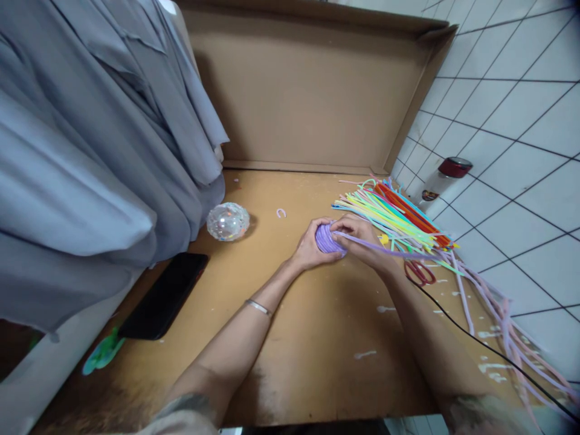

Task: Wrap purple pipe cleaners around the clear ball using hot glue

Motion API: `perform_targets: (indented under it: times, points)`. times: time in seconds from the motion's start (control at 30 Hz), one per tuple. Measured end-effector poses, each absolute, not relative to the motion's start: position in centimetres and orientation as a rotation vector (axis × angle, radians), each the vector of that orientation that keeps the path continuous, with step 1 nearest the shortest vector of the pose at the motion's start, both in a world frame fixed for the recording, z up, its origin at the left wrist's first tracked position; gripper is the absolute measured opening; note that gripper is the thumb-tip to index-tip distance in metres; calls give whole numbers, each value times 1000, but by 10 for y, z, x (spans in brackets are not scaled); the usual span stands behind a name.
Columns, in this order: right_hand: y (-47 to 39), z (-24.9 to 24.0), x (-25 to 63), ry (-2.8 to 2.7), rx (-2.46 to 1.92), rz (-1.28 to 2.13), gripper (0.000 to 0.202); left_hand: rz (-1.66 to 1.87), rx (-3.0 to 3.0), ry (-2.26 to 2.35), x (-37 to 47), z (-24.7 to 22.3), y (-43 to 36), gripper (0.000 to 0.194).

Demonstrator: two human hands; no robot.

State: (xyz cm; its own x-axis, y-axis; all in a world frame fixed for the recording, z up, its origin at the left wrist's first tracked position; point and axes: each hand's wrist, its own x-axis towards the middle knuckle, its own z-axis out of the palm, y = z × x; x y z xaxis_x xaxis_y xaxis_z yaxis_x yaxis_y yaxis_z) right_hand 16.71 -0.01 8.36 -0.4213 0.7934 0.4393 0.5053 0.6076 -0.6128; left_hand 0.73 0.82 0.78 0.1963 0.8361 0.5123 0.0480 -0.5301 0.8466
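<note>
My left hand (309, 246) is wrapped round a purple coil (327, 240) of fuzzy, cord-like pipe cleaner, wound in tight rows. On its right side my right hand (357, 235) pinches the purple strand (376, 245), its fingertips touching the coil. From there the strand runs right, over the wrist, towards loose lilac and pink pipe cleaners (492, 296). Part of the coil is hidden by my fingers. Just beyond my right hand lies a bundle of colourful pipe cleaners (392, 217). Red-handled scissors (420, 273) rest beside my right forearm, their blades out of sight.
A clear faceted bowl or ball (228, 222) and a small pink curved piece (281, 213) are on the wooden table (308, 338). At left lie a black phone (165, 296) and grey cloth (90, 133). A lidded bottle (441, 184) stands by the tiles; a black cable (471, 339) crosses the right side.
</note>
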Motion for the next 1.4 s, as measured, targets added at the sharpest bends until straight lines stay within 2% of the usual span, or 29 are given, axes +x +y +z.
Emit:
perform_targets:
  times: [0.17, 0.37, 0.5, 0.6, 0.7, 0.8, 0.9, 1.03, 1.13, 1.23, 1.4]
  points:
    - [-2, 87, 167, -2115, -1019, 532, 27, 1383, 1771, 852, 7, 9, 8, 74]
    - [3, 83, 171, -2063, -1034, 584, 26, 1408, 1750, 825, 6, 9, 9, 71]
    - [9, 84, 181, -1913, -1152, 416, 29, 1495, 1634, 792, 5, 4, 15, 69]
    - [9, 95, 193, -1850, -1435, 189, 32, 1511, 1569, 833, 2, 1, 19, 69]
    - [7, 106, 204, -1896, -1895, -37, 33, 1532, 1472, 917, -3, -1, 23, 70]
    - [8, 107, 212, -1945, -2393, -60, 41, 1560, 1402, 978, -8, 0, 25, 68]
    - [13, 95, 218, -2062, -2646, 16, 51, 1578, 1373, 1014, -10, 0, 27, 67]
    - [19, 77, 224, -2265, -2654, 112, 60, 1572, 1368, 1026, -9, -2, 27, 68]
    - [21, 73, 226, -2228, -2673, 120, 54, 1595, 1382, 1022, -7, -3, 29, 69]
    - [20, 77, 224, -2185, -2629, 93, 49, 1602, 1396, 1025, -7, -5, 30, 70]
    - [14, 98, 219, -2055, -2467, 32, 50, 1571, 1413, 1044, -8, -5, 31, 71]
